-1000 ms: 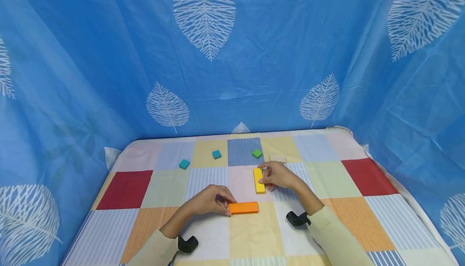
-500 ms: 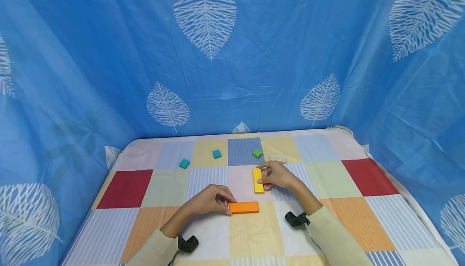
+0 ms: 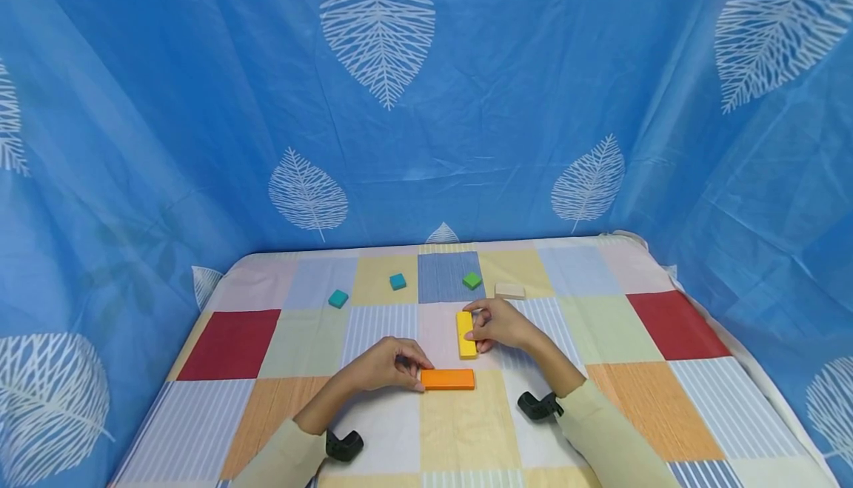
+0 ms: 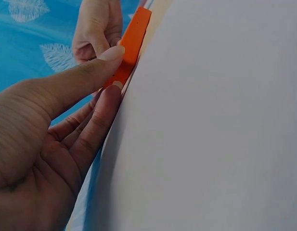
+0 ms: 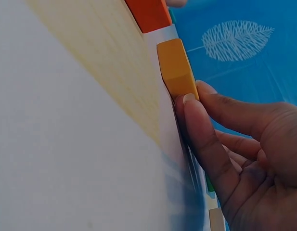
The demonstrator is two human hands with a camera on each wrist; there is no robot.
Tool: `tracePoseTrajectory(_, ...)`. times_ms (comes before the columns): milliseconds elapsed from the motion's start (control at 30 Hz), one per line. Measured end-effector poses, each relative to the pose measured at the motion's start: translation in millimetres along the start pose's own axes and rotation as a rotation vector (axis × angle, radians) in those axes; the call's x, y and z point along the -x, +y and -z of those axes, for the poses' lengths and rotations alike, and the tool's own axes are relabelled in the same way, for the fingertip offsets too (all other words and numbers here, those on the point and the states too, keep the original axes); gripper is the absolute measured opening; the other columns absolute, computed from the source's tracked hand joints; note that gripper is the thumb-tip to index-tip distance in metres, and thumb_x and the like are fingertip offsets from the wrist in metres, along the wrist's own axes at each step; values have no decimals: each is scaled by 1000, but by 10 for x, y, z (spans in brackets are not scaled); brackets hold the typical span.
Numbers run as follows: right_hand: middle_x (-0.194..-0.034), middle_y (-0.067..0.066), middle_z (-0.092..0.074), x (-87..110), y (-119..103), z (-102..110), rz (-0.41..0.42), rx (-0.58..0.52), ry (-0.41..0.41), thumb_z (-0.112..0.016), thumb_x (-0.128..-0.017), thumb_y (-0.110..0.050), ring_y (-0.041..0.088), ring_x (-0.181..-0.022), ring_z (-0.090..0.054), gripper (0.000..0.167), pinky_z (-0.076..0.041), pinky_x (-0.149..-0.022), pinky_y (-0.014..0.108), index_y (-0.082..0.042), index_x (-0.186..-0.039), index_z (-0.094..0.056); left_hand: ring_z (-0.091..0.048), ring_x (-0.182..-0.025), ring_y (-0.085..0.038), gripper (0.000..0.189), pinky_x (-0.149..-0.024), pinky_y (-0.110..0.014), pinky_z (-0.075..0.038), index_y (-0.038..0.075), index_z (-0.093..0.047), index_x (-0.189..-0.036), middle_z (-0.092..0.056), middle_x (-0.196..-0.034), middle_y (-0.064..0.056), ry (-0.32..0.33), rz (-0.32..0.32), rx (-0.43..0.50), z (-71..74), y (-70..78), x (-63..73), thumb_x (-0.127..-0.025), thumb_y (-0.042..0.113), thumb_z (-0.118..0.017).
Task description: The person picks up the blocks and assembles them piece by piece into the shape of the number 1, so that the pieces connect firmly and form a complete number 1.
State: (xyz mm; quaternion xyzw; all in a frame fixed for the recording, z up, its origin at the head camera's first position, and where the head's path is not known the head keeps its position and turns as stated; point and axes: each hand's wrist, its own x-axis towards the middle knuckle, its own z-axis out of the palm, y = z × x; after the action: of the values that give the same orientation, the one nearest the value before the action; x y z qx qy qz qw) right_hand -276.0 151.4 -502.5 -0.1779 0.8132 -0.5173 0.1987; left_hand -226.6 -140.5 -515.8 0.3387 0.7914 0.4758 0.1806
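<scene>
An orange rectangular block (image 3: 448, 379) lies lengthwise across the cloth in the head view. My left hand (image 3: 389, 364) pinches its left end between thumb and fingers, as the left wrist view shows up close on the orange block (image 4: 133, 45). Farther back and slightly right, a yellow rectangular block (image 3: 466, 336) points away from me, almost at a right angle to the orange one. My right hand (image 3: 503, 323) grips it from the right side. In the right wrist view, thumb and fingertip hold the yellow block (image 5: 176, 65) low over the cloth, a small gap from the orange block.
Behind the hands lie a teal block (image 3: 338, 299), a blue block (image 3: 397, 281), a green block (image 3: 472, 281) and a pale wooden block (image 3: 509, 291). The patchwork cloth (image 3: 533, 455) covers the table. Blue leaf-print curtains (image 3: 466, 103) enclose the back and sides.
My right hand has shifted the yellow block a little to the left and slightly nearer the orange block. The left hand and the orange block have stayed almost in place.
</scene>
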Motion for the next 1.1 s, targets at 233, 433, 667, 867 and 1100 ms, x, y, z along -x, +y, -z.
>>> tracePoseTrajectory(233, -73, 9, -66, -19, -5, -43, -9, 22, -1, -77, -89, -4, 23, -58, -68, 55, -59, -57, 37, 8, -138, -54, -60, -76, -5, 28, -67, -23, -54, 11, -79, -106, -71, -98, 3, 11, -22, 13, -5, -29, -2, -80, 11, -87)
tracePoseTrajectory(433, -75, 10, -66, -24, -17, -88, -16, -5, -11, -76, -89, -3, 22, -59, -69, 54, -59, -58, 36, 7, -138, -54, -59, -75, -5, 28, -67, -23, -53, 12, -79, -105, -70, -97, 4, 19, -18, 22, -10, -44, 1, -79, 10, -88)
tracePoseTrajectory(667, -78, 14, -67, -39, -40, -137, -16, -82, -36, -73, -89, 1, 24, -62, -71, 55, -60, -61, 39, 9, -139, -52, -59, -74, -4, 28, -65, -23, -54, 12, -79, -104, -70, -97, 3, 25, -22, 32, -15, -53, -1, -78, 9, -88)
tracePoseTrajectory(867, -78, 14, -67, -46, -80, -203, -21, -90, -35, -73, -89, 2, 26, -63, -71, 54, -60, -61, 39, 9, -138, -53, -60, -75, -6, 28, -65, -23, -53, 13, -80, -104, -71, -98, 3, 28, -9, 26, -13, -50, -5, -78, 11, -88)
tracePoseTrajectory(1100, -76, 13, -67, -39, -102, -262, -16, -85, -42, -75, -88, 1, 25, -63, -72, 54, -60, -61, 37, 9, -137, -54, -59, -75, -6, 27, -66, -23, -53, 15, -80, -104, -71, -97, 5, 26, 11, 9, -21, -41, -11, -79, 12, -88)
